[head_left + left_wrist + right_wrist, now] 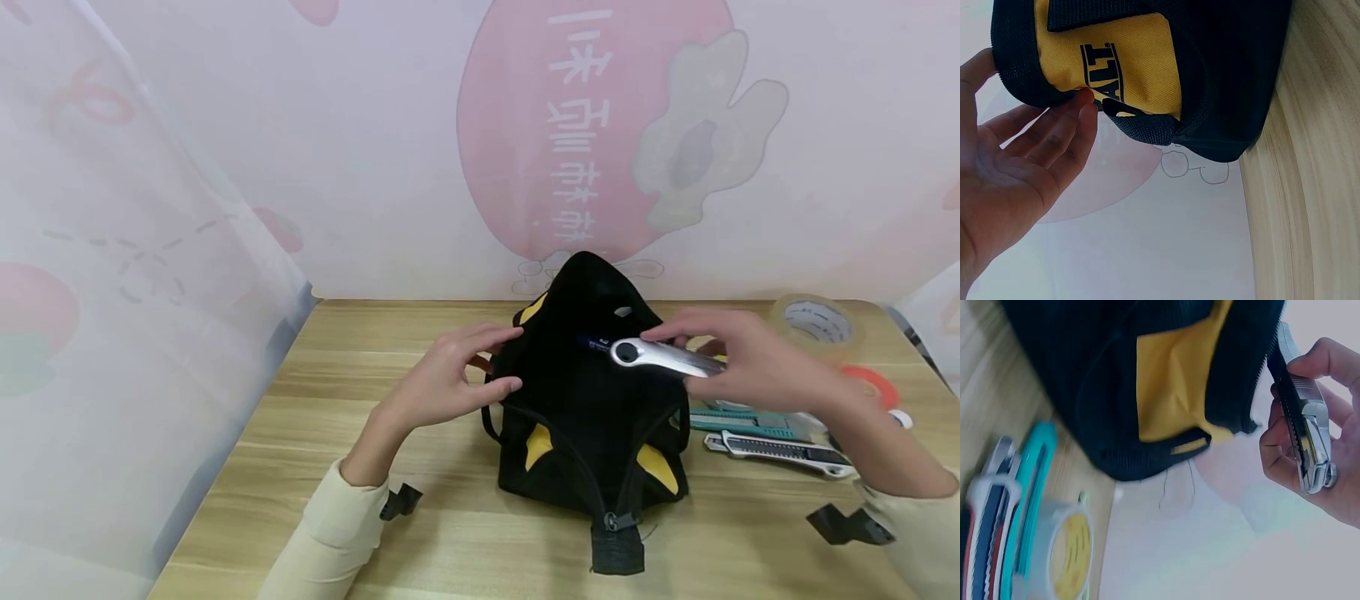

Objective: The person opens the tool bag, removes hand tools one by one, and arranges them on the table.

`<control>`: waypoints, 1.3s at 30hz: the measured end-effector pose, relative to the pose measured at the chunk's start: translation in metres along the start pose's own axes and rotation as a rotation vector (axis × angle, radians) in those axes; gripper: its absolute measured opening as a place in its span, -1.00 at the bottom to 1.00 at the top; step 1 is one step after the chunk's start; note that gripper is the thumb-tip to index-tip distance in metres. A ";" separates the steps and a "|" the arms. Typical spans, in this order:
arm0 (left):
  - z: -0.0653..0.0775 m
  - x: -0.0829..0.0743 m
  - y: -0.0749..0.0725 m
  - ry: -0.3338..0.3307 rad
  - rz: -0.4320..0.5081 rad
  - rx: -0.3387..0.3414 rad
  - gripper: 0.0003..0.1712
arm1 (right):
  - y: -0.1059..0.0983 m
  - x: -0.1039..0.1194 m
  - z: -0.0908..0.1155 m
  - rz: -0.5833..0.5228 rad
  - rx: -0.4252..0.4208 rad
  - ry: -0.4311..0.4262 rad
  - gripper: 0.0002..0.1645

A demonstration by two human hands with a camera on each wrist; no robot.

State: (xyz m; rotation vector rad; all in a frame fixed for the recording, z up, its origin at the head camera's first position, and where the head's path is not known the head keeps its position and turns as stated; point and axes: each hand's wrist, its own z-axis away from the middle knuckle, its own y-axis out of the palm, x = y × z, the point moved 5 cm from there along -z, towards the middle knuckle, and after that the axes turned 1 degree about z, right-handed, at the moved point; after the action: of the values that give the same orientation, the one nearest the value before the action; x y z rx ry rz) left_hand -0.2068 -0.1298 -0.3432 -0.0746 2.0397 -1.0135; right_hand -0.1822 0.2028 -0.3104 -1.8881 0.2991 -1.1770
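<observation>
A black bag with yellow panels stands with its zipped top spread wide. My left hand holds the bag's left rim, and in the left wrist view its fingers touch the yellow lettered panel. Over the right side of the opening, my right hand grips a silver utility knife between thumb and fingers. The knife's metal body and small screw wheel show in the right wrist view. Inside the bag, a dark blue pen-like item is partly visible. The bag's bottom is too dark to make out.
Right of the bag lie a teal cutter and a white-and-black cutter. Behind them are a roll of clear tape and a red ring-shaped roll. A printed cloth hangs along the table's back edge.
</observation>
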 end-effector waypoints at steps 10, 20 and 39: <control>0.003 0.002 -0.003 0.004 -0.002 -0.002 -0.30 | -0.015 -0.035 0.050 0.094 -0.060 0.075 -0.14; 0.005 0.004 -0.003 -0.005 0.003 -0.003 -0.30 | -0.026 -0.074 0.091 0.159 -0.095 0.218 -0.12; 0.005 0.002 -0.004 -0.007 0.001 -0.002 -0.30 | -0.035 -0.153 0.169 0.114 -0.209 0.284 -0.11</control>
State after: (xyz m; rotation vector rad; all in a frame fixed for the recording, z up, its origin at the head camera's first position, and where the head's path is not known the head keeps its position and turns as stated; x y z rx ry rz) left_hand -0.2059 -0.1363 -0.3440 -0.0785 2.0339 -1.0093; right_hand -0.1315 0.4058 -0.4074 -1.8489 0.7000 -1.3800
